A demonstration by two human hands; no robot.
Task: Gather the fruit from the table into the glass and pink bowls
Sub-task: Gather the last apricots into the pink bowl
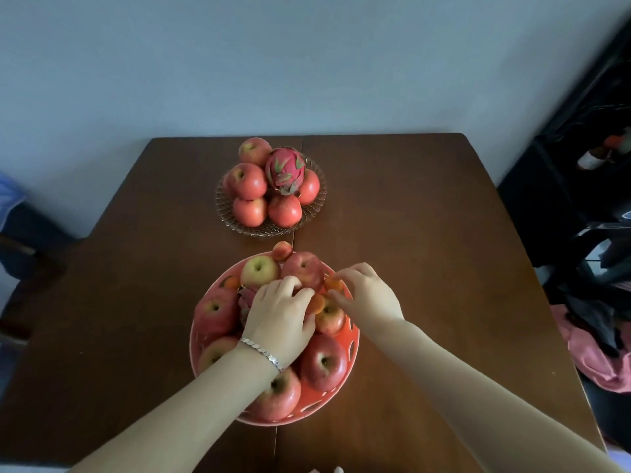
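The gathering looked nearly done. Both hands were over the pink bowl [353,332], heaped with apples [322,361]. The right hand [367,295] pinched a small orange fruit [333,285]. The left hand [278,315] lay bent over the pile, and I couldn't tell whether it gripped anything. A small peach [282,251] at the far rim probably needed tucking in next. The glass bowl [316,206] stood full farther along the bench [409,199].

Dim room; pale blue wall [307,63]; brown wooden table [409,216]; dark shelving [580,148] right.
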